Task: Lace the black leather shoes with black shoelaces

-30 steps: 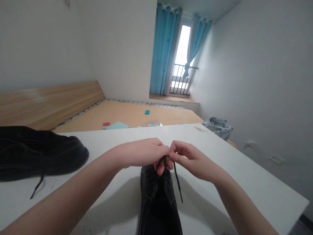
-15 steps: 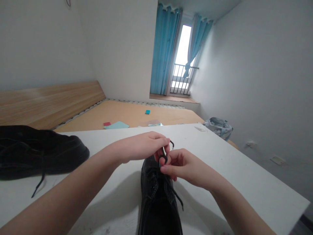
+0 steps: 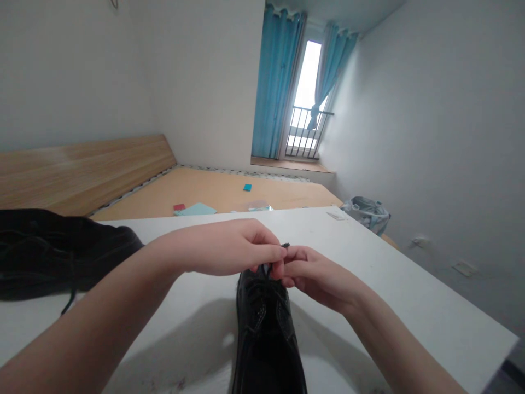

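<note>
- L hand (image 3: 241,250) was out over the front of the black lace-up shoe (image 3: 268,334), thumb and fingers pinched tight on its black shoelace (image 3: 267,270); a short dark bit poked up past the thumb tip.
- R hand (image 3: 315,275) met it from the other side, fingers curled in, tips touching or nearly touching the L ones. Couldn't make out whether it had any lace too (knuckles in the way).
- That shoe stood upright on the white tabletop (image 3: 369,290), approx. centre & near edge of view, toe pointing away from the wearer, foot opening toward them. Dotted trim showed along the lacing flaps; toe mostly hidden behind the hands.
- 2nd black shoe (image 3: 53,254) was on the same top, far L, side-on, toe end partly behind the L forearm, a loose lace trailing down from it.
- Beyond the top: tan bed board (image 3: 213,183) w/ a small blue square (image 3: 247,187) and a pale teal sheet (image 3: 197,209); wooden headboard (image 3: 82,169) to the L.
- Back of rm: blue curtains (image 3: 273,82) at the window (image 3: 305,82); patterned bag (image 3: 371,219) just past the top's far R edge.
</note>
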The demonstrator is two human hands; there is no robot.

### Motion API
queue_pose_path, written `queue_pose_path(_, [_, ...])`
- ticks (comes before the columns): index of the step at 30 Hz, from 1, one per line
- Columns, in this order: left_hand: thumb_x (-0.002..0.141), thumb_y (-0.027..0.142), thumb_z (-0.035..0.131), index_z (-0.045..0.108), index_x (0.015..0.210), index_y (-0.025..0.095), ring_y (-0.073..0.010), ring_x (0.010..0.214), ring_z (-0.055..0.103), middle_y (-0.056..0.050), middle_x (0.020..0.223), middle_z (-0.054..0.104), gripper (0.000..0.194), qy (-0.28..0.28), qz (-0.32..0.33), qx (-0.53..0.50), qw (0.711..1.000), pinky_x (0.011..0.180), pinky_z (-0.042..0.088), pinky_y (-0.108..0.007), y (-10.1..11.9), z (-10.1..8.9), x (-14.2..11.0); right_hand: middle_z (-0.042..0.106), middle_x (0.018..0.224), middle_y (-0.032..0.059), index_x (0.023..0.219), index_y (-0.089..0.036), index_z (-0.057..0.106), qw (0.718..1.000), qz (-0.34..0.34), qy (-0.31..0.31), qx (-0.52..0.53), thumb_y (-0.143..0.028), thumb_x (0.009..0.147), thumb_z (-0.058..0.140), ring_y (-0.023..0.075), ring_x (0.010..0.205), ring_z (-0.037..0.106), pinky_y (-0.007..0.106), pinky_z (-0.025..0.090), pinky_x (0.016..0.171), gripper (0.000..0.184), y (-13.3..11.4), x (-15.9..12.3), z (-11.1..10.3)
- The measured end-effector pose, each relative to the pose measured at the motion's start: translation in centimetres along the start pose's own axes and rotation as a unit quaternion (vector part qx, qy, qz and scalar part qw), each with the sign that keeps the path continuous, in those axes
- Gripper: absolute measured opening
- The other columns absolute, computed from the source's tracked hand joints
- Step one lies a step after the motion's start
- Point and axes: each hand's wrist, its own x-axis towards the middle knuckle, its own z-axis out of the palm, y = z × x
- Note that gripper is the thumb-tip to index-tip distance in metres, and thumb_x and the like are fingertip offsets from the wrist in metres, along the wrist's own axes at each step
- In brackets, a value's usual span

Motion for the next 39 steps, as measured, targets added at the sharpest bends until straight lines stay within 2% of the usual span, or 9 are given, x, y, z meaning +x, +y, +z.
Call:
queue_pose_path(6, [0.093,0.037,0.045,0.076,0.09,0.028,-0.0105,0.068,0.054,0.006,0.071,0.061,0.033,-0.01,0.013,-0.014,1.0,0.06,0.038,-0.021,0.0,-0.2,-0.3,0.064,0.073,0.0021,0.075,-0.012,0.069,0.993,-0.004,-0.021,0.115,-0.047,0.076,0.076,0.0091,0.068,0.055,0.018,0.042,0.065,0.037,0.4,0.3,-0.4])
queue_pose_path(11, [0.093,0.042,0.045,0.076,0.091,0.029,-0.0121,0.072,0.059,0.005,0.073,0.065,0.034,-0.008,-0.001,-0.008,1.0,0.062,0.04,-0.023,0.1,-0.1,-0.6,0.066,0.072,-0.0014,0.074,-0.017,0.062,0.973,-0.022,0.015,0.229,-0.034,0.081,0.071,0.0118,0.071,0.063,0.023,0.048,0.07,0.02,-0.5,0.3,-0.8])
queue_pose_path(15, [0.092,0.043,0.046,0.076,0.091,0.027,-0.0145,0.079,0.063,0.003,0.077,0.068,0.034,-0.02,-0.003,-0.036,0.999,0.067,0.042,-0.024,0.2,-0.2,-0.7,0.042,0.054,-0.009,0.069,-0.02,0.052,0.964,-0.055,0.055,0.252,-0.031,0.08,0.069,0.0084,0.052,0.046,0.023,0.048,0.063,0.023,-1.5,-0.3,-0.9])
queue_pose_path(18, [0.091,0.043,0.045,0.075,0.082,0.025,-0.0149,0.078,0.062,0.003,0.076,0.068,0.036,-0.025,-0.007,-0.027,0.999,0.068,0.041,-0.024,0.2,-0.3,-0.7,0.028,0.055,-0.0108,0.077,-0.02,0.052,0.988,-0.044,0.059,0.135,-0.039,0.082,0.07,0.0069,0.046,0.022,0.018,0.034,0.047,0.027,-1.8,-0.9,-0.6])
queue_pose_path(21, [0.09,0.044,0.042,0.07,0.072,0.022,-0.0159,0.073,0.059,0.002,0.077,0.068,0.039,0.021,-0.062,0.03,0.997,0.064,0.04,-0.026,-0.3,-0.5,-0.7,0.03,0.058,-0.009,0.086,-0.02,0.056,0.989,-0.027,0.1,-0.11,-0.044,0.089,0.06,0.0086,0.048,0.021,0.02,0.02,0.043,0.025,-2.0,-1.5,-0.5])
queue_pose_path(26, [0.088,0.047,0.037,0.062,0.062,0.022,-0.0192,0.06,0.056,-0.002,0.066,0.065,0.044,0.047,-0.166,0.137,0.976,0.055,0.035,-0.031,-1.4,-0.5,-0.7,0.056,0.07,0.0001,0.087,-0.018,0.07,0.877,0.043,0.037,-0.477,-0.038,0.092,0.053,0.013,0.062,0.044,0.025,0.033,0.055,0.027,-2.8,-2.9,-1.6])
queue_pose_path(29, [0.087,0.05,0.035,0.059,0.062,0.021,-0.0233,0.063,0.059,-0.007,0.069,0.067,0.045,0.072,-0.188,0.206,0.958,0.055,0.035,-0.033,-1.9,-0.1,-0.9,0.044,0.059,-0.0049,0.081,-0.017,0.068,0.867,0.108,-0.04,-0.486,-0.039,0.089,0.058,0.0103,0.054,0.035,0.024,0.027,0.049,0.026,-2.9,-3.3,-2.1])
queue_pose_path(33, [0.083,0.047,0.044,0.064,0.091,0.021,-0.0312,0.074,0.063,-0.013,0.083,0.07,0.034,0.129,-0.228,0.314,0.913,0.058,0.038,-0.037,-2.1,0.9,-1.4,0.048,0.065,-0.0039,0.073,-0.017,0.061,0.896,0.062,-0.098,-0.428,-0.034,0.088,0.06,0.0105,0.06,0.042,0.023,0.034,0.055,0.023,-2.9,-2.7,-2.1])
queue_pose_path(39, [0.08,0.032,0.054,0.061,0.109,0.026,-0.0287,0.101,0.059,-0.008,0.112,0.064,0.03,0.067,-0.062,0.269,0.959,0.085,0.044,-0.041,-0.6,2.2,-1.4,0.058,0.084,0.0018,0.071,-0.018,0.059,0.905,-0.014,-0.108,-0.412,-0.029,0.088,0.059,0.0159,0.08,0.057,0.029,0.044,0.078,0.02,-3.0,-2.6,-1.5])
